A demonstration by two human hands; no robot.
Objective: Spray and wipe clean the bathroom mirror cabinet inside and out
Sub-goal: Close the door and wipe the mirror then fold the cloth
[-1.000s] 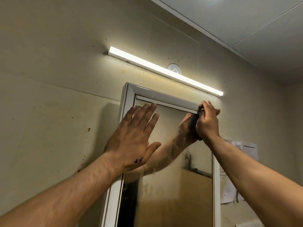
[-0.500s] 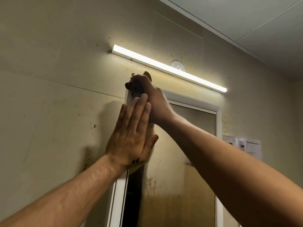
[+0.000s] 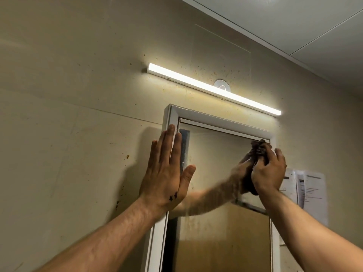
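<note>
Left hand [image 3: 167, 173] is flat against the mirror cabinet [image 3: 216, 119], up at its top left corner; fingers straight and pressed together, thumb splayed out to the side, nothing held; the palm spans the white frame and the left edge of the mirror [image 3: 212, 160]. Over on the other side, the right hand [image 3: 268, 173] is at the top right corner of the glass, fingers curled tight round a dark cloth [image 3: 258, 148]; the cloth is bunched in the grip and pushed against the mirror just under the frame's upper rail; its far end pokes out above the knuckles. The glass throws back that hand and forearm, blurred; lower down the mirror looks streaky and smeared. A lit strip light [image 3: 214, 89] runs along the speckled wall [image 3: 78, 134] above the cabinet; sheets of paper [image 3: 308, 189] are stuck to the wall just right of it.
</note>
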